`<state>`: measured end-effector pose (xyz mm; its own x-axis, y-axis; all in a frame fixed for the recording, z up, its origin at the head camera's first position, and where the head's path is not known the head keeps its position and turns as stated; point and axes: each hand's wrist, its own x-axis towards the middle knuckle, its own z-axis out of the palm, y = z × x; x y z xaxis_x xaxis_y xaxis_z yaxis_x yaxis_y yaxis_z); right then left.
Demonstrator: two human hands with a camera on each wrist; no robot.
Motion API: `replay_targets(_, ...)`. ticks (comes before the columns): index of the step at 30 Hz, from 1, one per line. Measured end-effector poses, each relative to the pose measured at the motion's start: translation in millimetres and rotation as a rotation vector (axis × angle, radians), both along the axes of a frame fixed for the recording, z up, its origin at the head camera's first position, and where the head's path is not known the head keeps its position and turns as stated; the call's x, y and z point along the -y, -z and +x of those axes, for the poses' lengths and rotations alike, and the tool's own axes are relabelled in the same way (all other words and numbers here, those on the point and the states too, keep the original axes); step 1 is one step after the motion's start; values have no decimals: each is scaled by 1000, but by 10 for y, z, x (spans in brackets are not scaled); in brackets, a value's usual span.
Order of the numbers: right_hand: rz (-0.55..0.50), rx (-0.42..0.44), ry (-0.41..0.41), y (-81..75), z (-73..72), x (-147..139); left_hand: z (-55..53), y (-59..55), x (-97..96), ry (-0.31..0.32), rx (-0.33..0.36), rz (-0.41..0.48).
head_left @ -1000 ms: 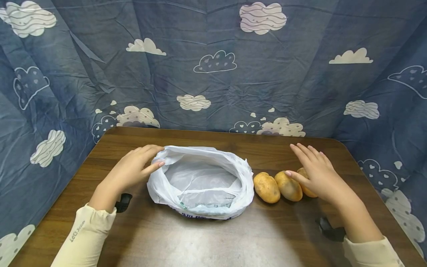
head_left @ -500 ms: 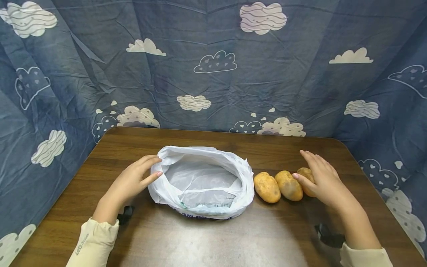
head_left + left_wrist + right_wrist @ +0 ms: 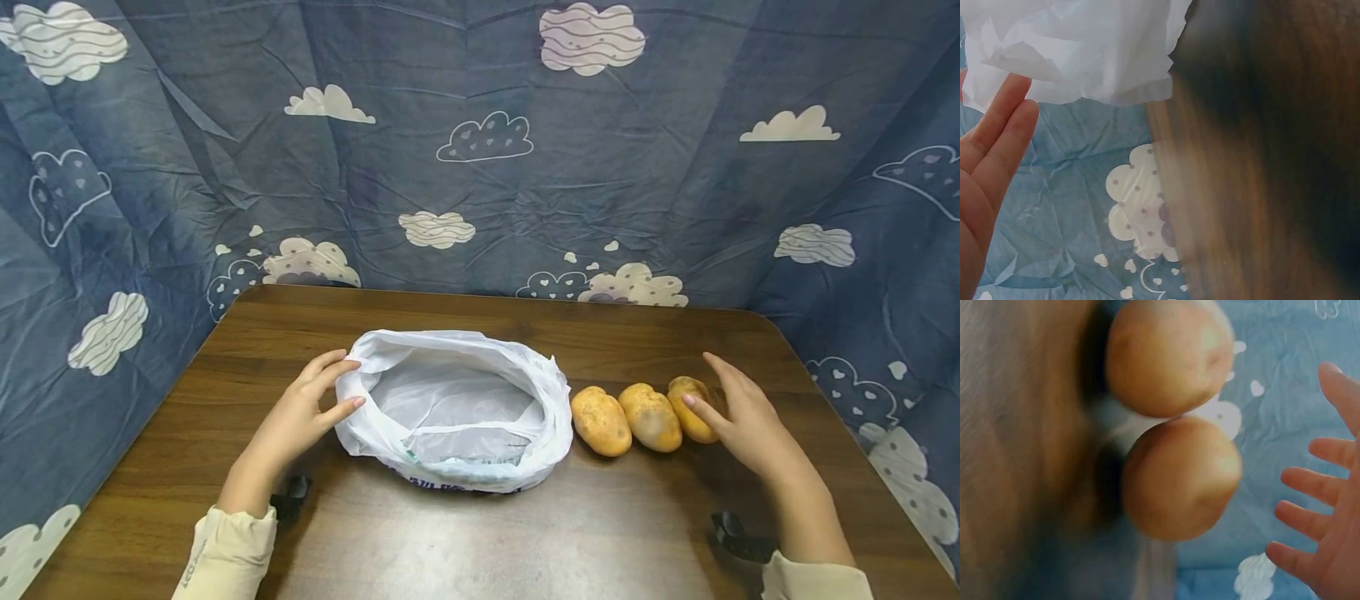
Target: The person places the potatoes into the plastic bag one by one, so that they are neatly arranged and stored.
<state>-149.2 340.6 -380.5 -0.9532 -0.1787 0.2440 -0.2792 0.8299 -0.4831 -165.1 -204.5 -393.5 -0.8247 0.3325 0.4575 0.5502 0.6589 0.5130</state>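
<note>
A white plastic bag (image 3: 450,417) lies on the table with its wide mouth gaping upward; printing shows along its near side. At the bag's left rim is my left hand (image 3: 296,417), thumb and fingers spread and extended. The left wrist view shows the fingers (image 3: 1013,131) straight against the white plastic (image 3: 1110,56). Three potatoes sit in a row right of the bag: the left potato (image 3: 602,422), the middle potato (image 3: 651,418) and the right potato (image 3: 692,410). My right hand (image 3: 753,425), spread and holding nothing, hovers beside the right potato, its thumb overlapping it.
The brown wooden table (image 3: 480,550) ends at a far edge with rounded corners. Behind and to both sides hangs a blue curtain (image 3: 480,208) with cloud prints. A black wrist camera (image 3: 738,537) sits under the right forearm.
My right hand has drawn back to the right, uncovering more of the right potato. My left hand has shifted slightly toward me along the bag's left rim. The bag and potatoes stay put.
</note>
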Motion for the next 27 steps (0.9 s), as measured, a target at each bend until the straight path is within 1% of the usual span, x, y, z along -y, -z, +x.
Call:
replay_targets(5,-55,71,38,115,-6,-93,-5,54,-1,6,-5,57)
replay_targets(10,-100,113,55,249,-21,-168,-11,87,1,13,-19,64)
replay_targets(14,-129,124,57,349,-36,-208,-11,97,9,15,-28,64)
replay_targets(18,-146,128,77,419,-39,-234,-13,103,18,14,-36,72)
replay_targets(24,-165,125,101,460,-41,-234,-17,106,28,4,-35,72)
replay_targets(27,-168,111,110,474,-48,-234,-19,102,25,3,-32,69)
